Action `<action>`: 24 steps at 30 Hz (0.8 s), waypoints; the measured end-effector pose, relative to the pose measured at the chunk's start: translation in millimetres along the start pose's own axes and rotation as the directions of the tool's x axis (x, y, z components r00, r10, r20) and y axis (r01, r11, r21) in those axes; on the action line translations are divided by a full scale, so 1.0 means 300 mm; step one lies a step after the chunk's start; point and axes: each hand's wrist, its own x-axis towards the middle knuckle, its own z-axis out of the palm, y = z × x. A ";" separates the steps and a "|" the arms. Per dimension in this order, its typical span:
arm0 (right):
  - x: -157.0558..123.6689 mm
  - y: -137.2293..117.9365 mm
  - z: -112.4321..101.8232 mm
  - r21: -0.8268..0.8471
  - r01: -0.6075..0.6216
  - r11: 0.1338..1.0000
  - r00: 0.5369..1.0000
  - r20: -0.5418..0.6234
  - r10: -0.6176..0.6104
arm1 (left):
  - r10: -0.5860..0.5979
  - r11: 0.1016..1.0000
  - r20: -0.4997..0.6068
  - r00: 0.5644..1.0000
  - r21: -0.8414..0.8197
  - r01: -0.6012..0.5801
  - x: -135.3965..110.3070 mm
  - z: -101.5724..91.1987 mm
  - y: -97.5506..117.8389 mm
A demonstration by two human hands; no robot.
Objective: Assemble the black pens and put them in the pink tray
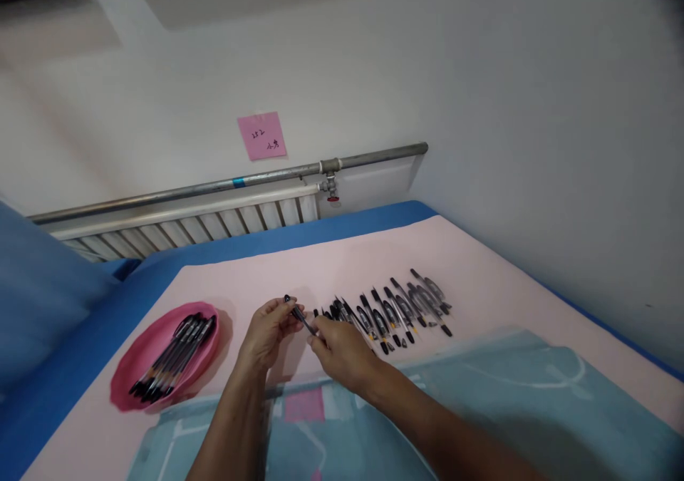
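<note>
Between my two hands is a black-capped pen (302, 318), held at a slant above the pink table cover. My left hand (271, 330) pinches its capped upper end between thumb and fingers. The lower part of the barrel is gripped by my right hand (342, 349), whose curled fingers hide the tip. Just right of my hands, many loose pen parts (398, 310) lie in a rough slanting row: clear barrels, black caps and small pieces. To the left, a pink scalloped bowl (122, 374) holds several black-capped pens (179, 353) lying side by side.
The pink cover (240, 278) lies over a blue surface (299, 235) that shows along the edges. A blue-green patterned cloth (507, 388) covers the near side. Behind stand a white radiator (214, 226) and a metal pipe (187, 194); a wall rises at the right.
</note>
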 end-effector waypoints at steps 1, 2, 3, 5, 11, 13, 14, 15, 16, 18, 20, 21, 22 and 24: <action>-0.001 -0.001 -0.002 -0.012 0.005 1.000 1.000 -0.007 -0.005 | -0.003 1.000 0.005 1.000 0.002 0.003 0.000 0.003 -0.003; -0.001 -0.002 -0.002 -0.017 0.003 1.000 1.000 -0.010 -0.003 | -0.007 1.000 0.012 1.000 0.004 0.007 0.001 0.004 -0.005; -0.001 -0.001 -0.003 -0.015 -0.005 1.000 1.000 -0.008 0.005 | -0.011 1.000 0.020 1.000 0.003 0.011 0.001 0.005 -0.006; 0.000 0.001 -0.001 0.009 -0.029 1.000 1.000 -0.001 0.029 | -0.018 1.000 0.031 0.999 -0.004 0.018 0.002 0.007 -0.009; 0.005 0.010 0.004 0.109 -0.037 0.993 0.999 -0.009 0.038 | 0.008 0.999 0.055 0.998 -0.037 -0.006 -0.005 0.022 -0.016; 0.007 0.008 0.004 0.144 -0.053 0.988 0.998 -0.008 0.055 | 0.020 0.999 0.068 0.997 -0.045 -0.017 -0.008 0.026 -0.018; 0.007 0.007 0.004 0.164 -0.068 0.984 0.998 -0.004 0.070 | 0.028 0.998 0.075 0.997 -0.051 -0.024 -0.009 0.028 -0.019; 0.008 0.005 0.005 0.188 -0.084 0.979 0.996 0.000 0.085 | 0.036 0.998 0.080 0.996 -0.059 -0.032 -0.009 0.029 -0.020; 0.009 0.004 0.006 0.214 -0.096 0.972 0.995 0.004 0.098 | 0.044 0.997 0.085 0.995 -0.068 -0.039 -0.009 0.030 -0.022; 0.010 0.003 0.010 0.279 -0.105 0.954 0.994 0.006 0.108 | 0.060 0.995 0.097 0.994 -0.090 -0.051 -0.010 0.031 -0.024; 0.009 0.002 0.015 0.359 -0.095 0.928 0.995 -0.002 0.103 | 0.071 0.992 0.108 0.992 -0.113 -0.059 -0.012 0.034 -0.027; 0.009 0.002 0.017 0.399 -0.091 0.912 0.995 -0.009 0.103 | 0.079 0.990 0.109 0.991 -0.125 -0.065 -0.013 0.036 -0.028; 0.009 0.000 0.019 0.436 -0.090 0.896 0.994 -0.015 0.107 | 0.086 0.988 0.106 0.991 -0.138 -0.071 -0.014 0.040 -0.029; 0.012 -0.002 0.021 0.491 -0.096 0.866 0.993 -0.019 0.121 | 0.090 0.985 0.090 0.992 -0.153 -0.075 -0.016 0.050 -0.032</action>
